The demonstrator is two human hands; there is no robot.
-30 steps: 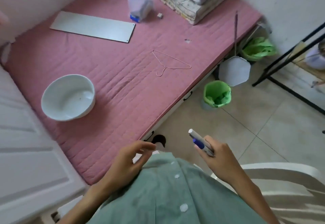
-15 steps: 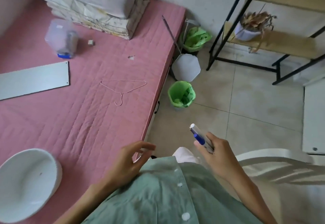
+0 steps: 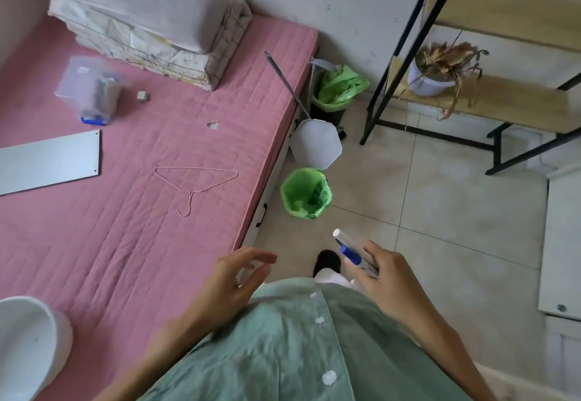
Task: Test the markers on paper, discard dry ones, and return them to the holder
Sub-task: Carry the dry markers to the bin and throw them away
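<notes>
— How are the hands?
— Right hand [image 3: 385, 275] grips a marker [image 3: 353, 251], tip pointing up-left toward the green bin [image 3: 306, 193].
— And the left hand [image 3: 234, 278]?
— Fingers loosely spread, holding nothing, beside the bed [image 3: 125, 243].

White bowl [image 3: 28, 344] cut off at edge

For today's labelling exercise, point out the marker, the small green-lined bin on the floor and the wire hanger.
marker [image 3: 352, 248]: head view, on its blue cap section above the fingers.
small green-lined bin [image 3: 287, 191]: head view, on the left rim of its liner.
wire hanger [image 3: 195, 168]: head view, on its long straight bar.
</notes>
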